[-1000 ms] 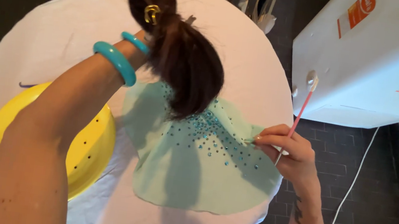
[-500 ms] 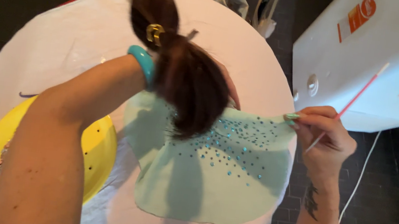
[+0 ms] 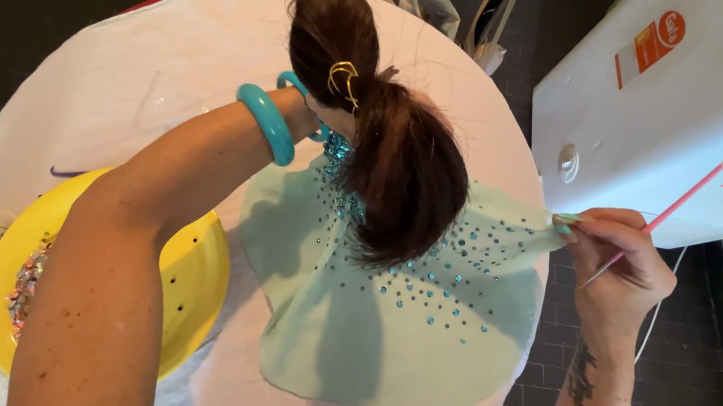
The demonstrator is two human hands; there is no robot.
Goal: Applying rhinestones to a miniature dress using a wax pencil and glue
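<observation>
Right hand point(image 3: 626, 268) pinches the pink stick point(image 3: 677, 205) at the green cloth's point(image 3: 389, 339) right edge, cloth spreading leftward; left hand's grip hidden behind hair.

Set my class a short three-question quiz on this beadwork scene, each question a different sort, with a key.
1. True or false: the right hand pinches the edge of the mint-green fabric while holding a thin pink stick.
2. Which colour is the bowl beside the left forearm? A red, B yellow, C black.
3. Fill in: the turquoise bangles sit on the ___ arm.

Key: 1 true; 2 B; 3 left. The left hand is hidden behind the ponytail, so its grip cannot be judged.
</observation>
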